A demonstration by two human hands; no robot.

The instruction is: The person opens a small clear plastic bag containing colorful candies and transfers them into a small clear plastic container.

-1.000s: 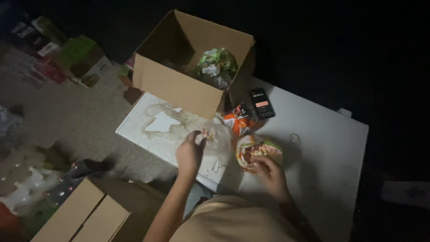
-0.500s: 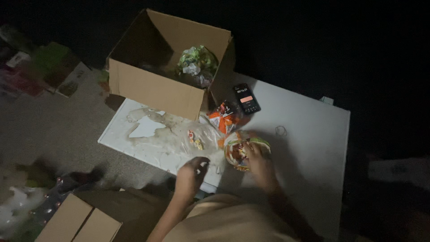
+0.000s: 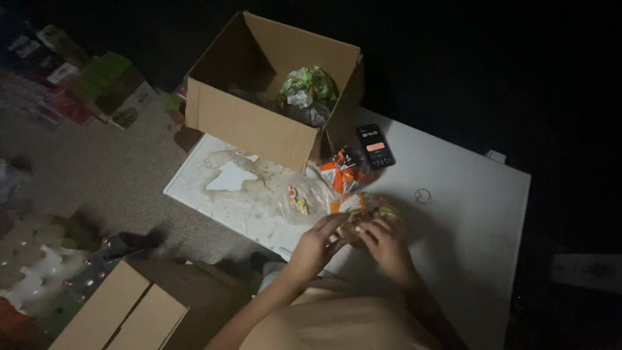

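Both hands, left (image 3: pixel 315 245) and right (image 3: pixel 387 244), fingers pinching a snack packet (image 3: pixel 363 210) on the white desk (image 3: pixel 466 214), box (image 3: pixel 259 129) behind.

The table (image 3: pixel 466 220) is white, blotched with brownish stains at its left end. The box (image 3: pixel 253 126) is plain brown cardboard, holding a green-and-white wrapper (image 3: pixel 308 87). The phone (image 3: pixel 376 146) is black with an orange bar on its screen. The packet (image 3: pixel 342 172) is orange and white. The bag (image 3: pixel 301 198) is clear, with red and yellow bits inside.
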